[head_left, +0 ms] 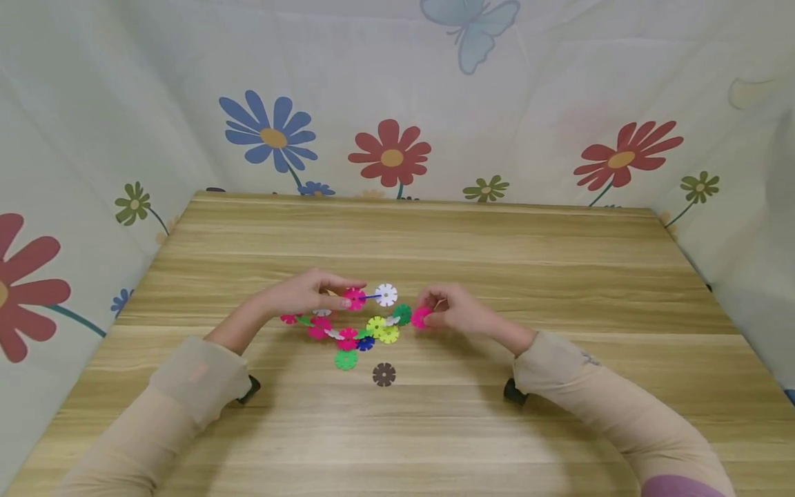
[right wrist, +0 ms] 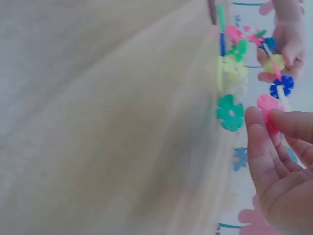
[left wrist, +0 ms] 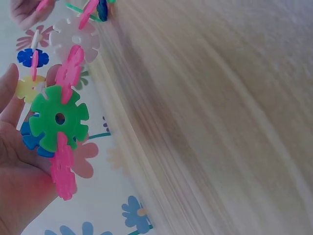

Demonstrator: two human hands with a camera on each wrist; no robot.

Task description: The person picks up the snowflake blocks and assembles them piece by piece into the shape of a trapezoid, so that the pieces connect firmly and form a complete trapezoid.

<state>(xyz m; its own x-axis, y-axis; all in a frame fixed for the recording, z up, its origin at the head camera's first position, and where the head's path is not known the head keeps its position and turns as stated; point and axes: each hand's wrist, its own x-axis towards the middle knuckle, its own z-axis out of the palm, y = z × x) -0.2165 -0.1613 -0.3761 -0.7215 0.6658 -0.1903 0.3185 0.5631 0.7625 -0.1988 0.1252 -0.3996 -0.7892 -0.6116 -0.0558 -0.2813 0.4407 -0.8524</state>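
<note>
My left hand (head_left: 304, 293) grips a chain of notched plastic discs between thumb and fingers, near a pink disc (head_left: 355, 299) and a yellow disc (left wrist: 29, 89). From there a blue disc (right wrist: 282, 86) and a white disc (head_left: 386, 295) stretch toward the right. At the right side my right hand (head_left: 461, 310) pinches another pink disc (right wrist: 267, 104) between thumb and fingertips. Between the hands, the nearer run of the chain curves to a dark green disc (head_left: 402, 315), close to the right fingers. Yellow discs (head_left: 376, 327) and a light green disc (head_left: 346, 359) join its middle.
A loose brown disc (head_left: 384, 375) lies on the wooden table (head_left: 397, 442), nearer to me than the chain. Dark wrist-worn pieces (head_left: 514, 392) show beneath the sleeves. A flower-printed curtain (head_left: 348, 62) rises behind the table's far edge.
</note>
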